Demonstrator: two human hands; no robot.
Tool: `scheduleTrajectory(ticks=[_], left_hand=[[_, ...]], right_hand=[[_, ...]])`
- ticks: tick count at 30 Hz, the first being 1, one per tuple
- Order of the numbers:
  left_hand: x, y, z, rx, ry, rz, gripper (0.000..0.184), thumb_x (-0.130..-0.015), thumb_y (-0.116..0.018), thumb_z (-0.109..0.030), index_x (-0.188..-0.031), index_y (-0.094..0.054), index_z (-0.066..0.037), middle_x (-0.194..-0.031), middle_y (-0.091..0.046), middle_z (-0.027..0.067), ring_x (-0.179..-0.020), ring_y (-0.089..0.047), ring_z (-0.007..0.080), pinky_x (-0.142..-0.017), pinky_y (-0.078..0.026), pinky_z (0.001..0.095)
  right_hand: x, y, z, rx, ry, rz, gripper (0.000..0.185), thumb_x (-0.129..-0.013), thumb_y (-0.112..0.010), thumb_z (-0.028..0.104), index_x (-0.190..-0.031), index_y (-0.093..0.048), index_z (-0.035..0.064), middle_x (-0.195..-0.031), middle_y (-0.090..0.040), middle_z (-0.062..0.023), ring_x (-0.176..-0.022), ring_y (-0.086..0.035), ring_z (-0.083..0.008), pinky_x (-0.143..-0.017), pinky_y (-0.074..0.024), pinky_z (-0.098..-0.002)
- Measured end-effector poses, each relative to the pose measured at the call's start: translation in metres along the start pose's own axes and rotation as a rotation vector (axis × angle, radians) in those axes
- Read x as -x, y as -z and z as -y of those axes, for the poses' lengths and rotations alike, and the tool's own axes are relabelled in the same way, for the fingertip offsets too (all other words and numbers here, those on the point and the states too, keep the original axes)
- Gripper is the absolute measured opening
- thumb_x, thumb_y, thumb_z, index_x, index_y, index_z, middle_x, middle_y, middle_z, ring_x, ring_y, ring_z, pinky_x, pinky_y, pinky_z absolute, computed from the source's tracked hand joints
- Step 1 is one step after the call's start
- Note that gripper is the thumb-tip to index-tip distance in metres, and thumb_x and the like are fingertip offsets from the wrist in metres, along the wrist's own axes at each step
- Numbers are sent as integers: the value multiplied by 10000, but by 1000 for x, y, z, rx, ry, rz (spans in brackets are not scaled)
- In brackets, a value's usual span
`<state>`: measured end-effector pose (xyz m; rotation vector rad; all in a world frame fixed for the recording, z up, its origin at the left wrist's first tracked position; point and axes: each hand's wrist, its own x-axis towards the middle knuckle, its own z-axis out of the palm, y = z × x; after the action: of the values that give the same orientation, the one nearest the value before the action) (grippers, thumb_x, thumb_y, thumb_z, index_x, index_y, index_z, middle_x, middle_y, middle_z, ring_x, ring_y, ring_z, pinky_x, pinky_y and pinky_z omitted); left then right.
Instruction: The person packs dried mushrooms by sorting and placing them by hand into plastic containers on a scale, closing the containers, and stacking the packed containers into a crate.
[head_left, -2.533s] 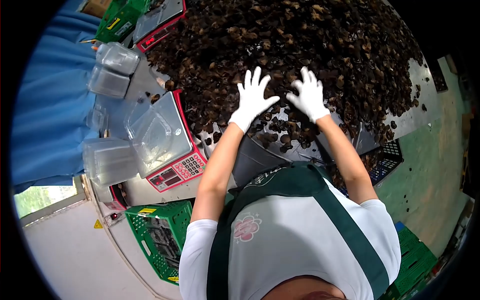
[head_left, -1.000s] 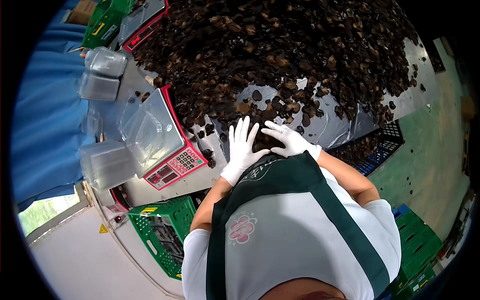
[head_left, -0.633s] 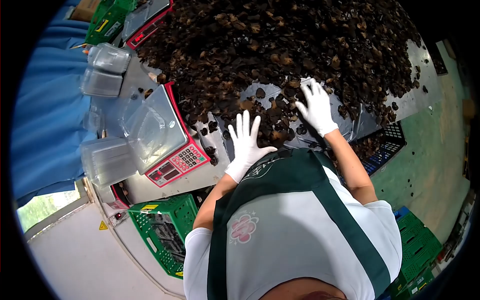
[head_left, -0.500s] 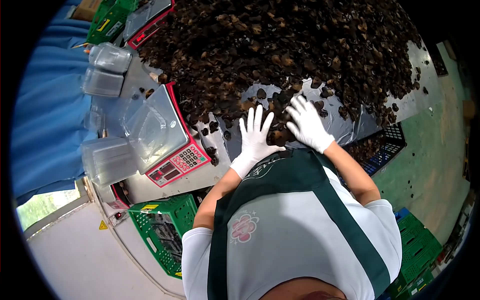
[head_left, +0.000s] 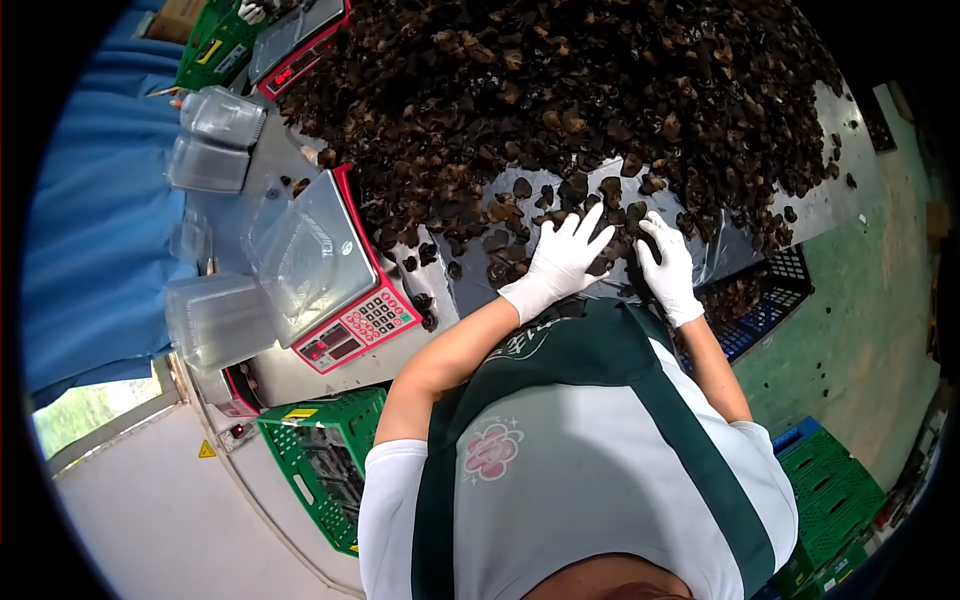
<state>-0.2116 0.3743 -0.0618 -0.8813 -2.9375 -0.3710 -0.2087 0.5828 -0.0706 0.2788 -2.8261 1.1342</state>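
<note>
A large heap of dark brown wood ear mushrooms [head_left: 560, 90] covers the table, with loose pieces scattered over the grey sheet near its front edge. My left hand [head_left: 562, 262], in a white glove, lies palm down over some of these pieces, fingers spread. To its right, my right hand [head_left: 670, 268], gloved too, is turned inward with its fingers bent. A gap shows between its thumb and fingers, with dark mushroom pieces beside it. Whatever lies under both palms is hidden.
On the left, a red-edged scale [head_left: 355, 325] carries a clear plastic tray [head_left: 300, 250]; stacked clear containers [head_left: 215, 320] stand beside it. A green crate [head_left: 315, 465] sits below, a dark crate [head_left: 770, 300] at right. Another person's gloved hand [head_left: 252, 12] shows at upper left.
My left hand has moved right and slightly forward. My right hand has shifted right and a little back, its fingers now bent. More loose mushrooms lie on the sheet between the heap and my hands.
</note>
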Motion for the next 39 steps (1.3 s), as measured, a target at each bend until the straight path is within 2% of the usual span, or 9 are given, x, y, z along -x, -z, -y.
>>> scheduleTrajectory(ticks=[8, 13, 18, 26, 29, 32, 34, 38, 39], left_hand=[[18, -12, 35, 26, -128, -373, 304, -679, -617, -150, -983, -636, -159, -922, -627, -19, -722, -574, 156, -490, -459, 259], [32, 3, 57, 228, 114, -552, 439, -580, -612, 10, -980, -693, -151, -905, -668, -1, -762, -646, 184, -565, -537, 286], [57, 68, 85, 377, 348, -744, 260, -714, -668, 34, -947, -710, -71, -915, -684, 102, -815, -662, 216, -757, -538, 303], [161, 191, 179, -348, 615, -1181, 223, -722, -723, 38, -922, -713, -60, -885, -691, 76, -760, -649, 185, -722, -534, 301], [218, 193, 222, -196, 872, -1231, 222, -744, -749, -23, -958, -704, -62, -898, -669, 62, -761, -644, 182, -727, -528, 284], [257, 165, 260, -192, 943, -920, 251, -746, -766, -90, -985, -697, -66, -942, -663, 57, -789, -644, 175, -748, -524, 284], [250, 163, 246, -98, 930, -537, 399, -726, -792, -240, -1077, -679, -89, -1073, -645, 91, -1009, -609, 244, -922, -466, 346], [242, 170, 245, -7, 1004, -343, 584, -743, -770, -352, -1257, -591, -139, -1342, -511, 118, -1218, -490, 293, -1022, -398, 378], [235, 173, 238, -121, 1004, -306, 599, -748, -765, -360, -1275, -576, -144, -1390, -466, 112, -1240, -471, 293, -1027, -396, 379]], right_hand=[[8, -12, 8, -44, 62, 37, 303, -833, -639, 94, -1133, -614, 58, -1251, -585, -155, -1127, -554, -313, -981, -439, -375], [5, -9, 14, -41, 59, 59, 319, -820, -659, 90, -1134, -611, 64, -1256, -585, -148, -1139, -551, -314, -1010, -420, -387], [6, 2, 22, 86, 122, 185, 421, -753, -735, 157, -1143, -607, 57, -1281, -567, -127, -1074, -556, -298, -945, -455, -364], [4, 0, 30, 359, 68, 348, 860, -637, -827, 247, -1378, -416, 99, -1441, -388, -127, -1042, -542, -300, -858, -502, -352], [-3, -13, 31, 344, 97, 344, 931, -623, -838, 266, -1401, -360, 82, -1449, -349, -170, -1025, -564, -311, -785, -535, -351], [-14, -27, 48, 283, 92, 409, 879, -647, -816, 227, -1380, -363, 56, -1441, -333, -213, -1028, -578, -337, -739, -557, -382], [-16, -42, 53, 238, 196, 404, 805, -676, -783, 184, -1361, -382, 55, -1445, -330, -212, -1041, -572, -347, -751, -554, -403], [-14, -58, 55, 28, 383, 550, 736, -747, -740, 175, -1388, -382, 116, -1492, -319, -135, -1243, -486, -304, -938, -497, -377], [-15, -57, 61, -64, 368, 550, 649, -765, -731, 162, -1350, -453, 126, -1449, -410, -105, -1275, -473, -262, -975, -476, -360]])
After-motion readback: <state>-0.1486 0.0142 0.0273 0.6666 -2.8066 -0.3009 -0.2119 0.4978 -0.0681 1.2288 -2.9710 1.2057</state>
